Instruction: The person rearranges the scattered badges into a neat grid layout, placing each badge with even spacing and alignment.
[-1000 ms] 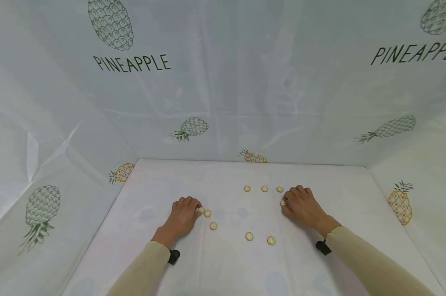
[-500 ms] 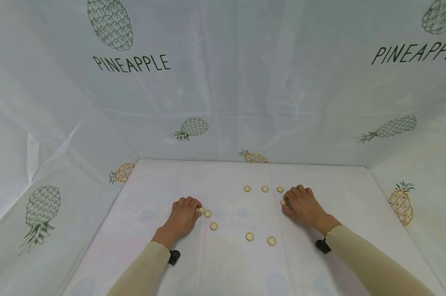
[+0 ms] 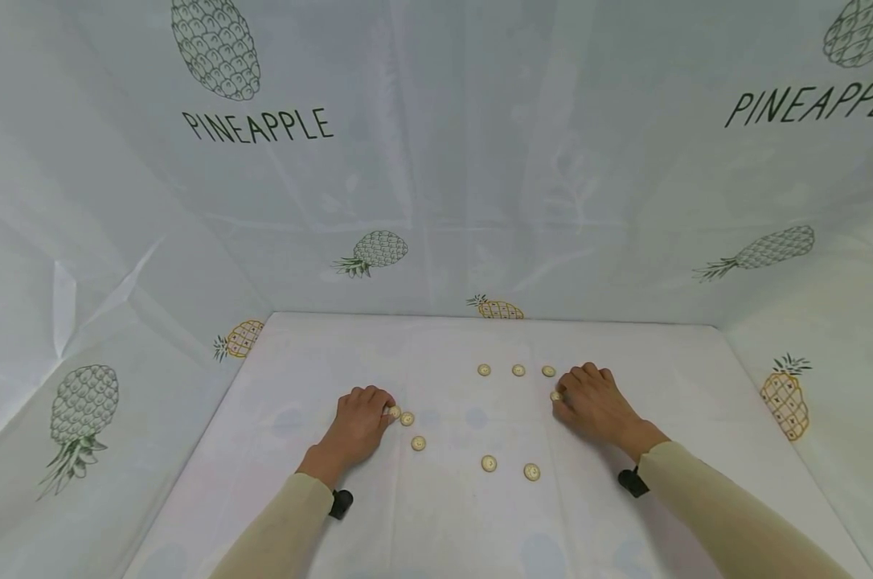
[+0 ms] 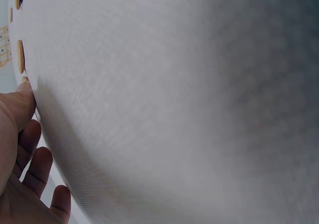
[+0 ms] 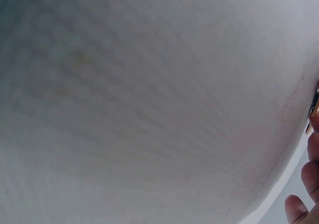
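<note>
Small round wooden discs with dark marks lie on the white-covered table. At the left, my left hand (image 3: 358, 422) pinches one wooden disc (image 3: 395, 411) between thumb and fingertips. Right beside that lies a second disc (image 3: 407, 419), and a third disc (image 3: 418, 443) sits a little nearer. On the other side my right hand (image 3: 594, 404) holds a disc (image 3: 555, 396) by its edge, just below the end disc (image 3: 548, 371) of the back row. The left wrist view shows the thumb (image 4: 22, 102) at the table surface; the right wrist view catches only fingertips (image 5: 310, 176) at its edge.
Two more discs, a middle one (image 3: 518, 370) and a left one (image 3: 484, 370), complete the back row. Nearer the front lie a disc (image 3: 489, 463) and another disc (image 3: 532, 472). A pineapple-printed sheet (image 3: 436, 185) rises behind the table and at both sides.
</note>
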A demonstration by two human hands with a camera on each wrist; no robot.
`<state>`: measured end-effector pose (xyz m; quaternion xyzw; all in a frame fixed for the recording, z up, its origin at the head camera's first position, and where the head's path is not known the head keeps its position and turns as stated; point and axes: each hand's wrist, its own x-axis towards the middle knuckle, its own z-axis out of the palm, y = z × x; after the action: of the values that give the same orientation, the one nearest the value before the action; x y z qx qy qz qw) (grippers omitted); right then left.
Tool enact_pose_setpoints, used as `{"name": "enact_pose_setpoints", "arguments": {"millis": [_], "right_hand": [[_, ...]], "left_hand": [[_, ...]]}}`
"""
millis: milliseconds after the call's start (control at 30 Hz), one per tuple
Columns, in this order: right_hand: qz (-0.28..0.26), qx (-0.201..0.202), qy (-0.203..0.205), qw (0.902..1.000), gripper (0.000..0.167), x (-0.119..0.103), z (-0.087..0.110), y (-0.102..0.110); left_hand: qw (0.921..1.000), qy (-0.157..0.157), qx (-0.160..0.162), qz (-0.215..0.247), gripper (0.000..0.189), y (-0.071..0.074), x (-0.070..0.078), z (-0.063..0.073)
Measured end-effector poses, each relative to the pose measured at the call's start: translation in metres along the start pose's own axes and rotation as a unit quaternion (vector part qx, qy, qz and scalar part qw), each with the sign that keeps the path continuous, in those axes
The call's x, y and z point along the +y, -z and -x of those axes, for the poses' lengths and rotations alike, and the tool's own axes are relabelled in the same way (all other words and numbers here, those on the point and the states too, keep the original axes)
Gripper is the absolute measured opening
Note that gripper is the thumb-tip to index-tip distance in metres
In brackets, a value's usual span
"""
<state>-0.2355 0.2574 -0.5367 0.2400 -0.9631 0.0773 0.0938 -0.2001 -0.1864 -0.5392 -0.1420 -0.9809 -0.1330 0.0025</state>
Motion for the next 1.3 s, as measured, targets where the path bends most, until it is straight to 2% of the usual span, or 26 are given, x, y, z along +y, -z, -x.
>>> {"name": "enact_pose_setpoints", "arguments": {"millis": [600,867,967,1100,1200,1300], "right_hand": [[0.012,0.011,-0.001,0.9999,0.021,-0.003,0.001,-0.001],[0.004,0.034,-0.003,0.9994,0.030,-0.019,0.009,0.000],[0.005,0.060,0.017,0.9981,0.031,-0.028,0.015,0.001],[-0.001,0.094,0.066,0.9934,0.033,-0.039,0.025,0.003],[-0.008,0.095,0.098,0.9906,0.034,-0.048,0.034,0.004],[-0.014,0.076,0.117,0.9900,0.035,-0.057,0.042,0.006]], "left_hand": [[1.0000,0.005,-0.002,0.001,0.018,0.002,0.002,0.001],[1.0000,-0.008,0.002,0.002,0.017,-0.001,-0.002,0.001],[1.0000,-0.009,0.003,0.002,0.017,-0.001,-0.002,0.000],[1.0000,-0.006,0.004,0.004,0.017,-0.002,-0.003,0.000],[1.0000,-0.006,0.003,0.006,0.017,-0.003,-0.003,0.000],[1.0000,-0.006,0.000,0.007,0.017,-0.003,-0.004,0.000]]}}
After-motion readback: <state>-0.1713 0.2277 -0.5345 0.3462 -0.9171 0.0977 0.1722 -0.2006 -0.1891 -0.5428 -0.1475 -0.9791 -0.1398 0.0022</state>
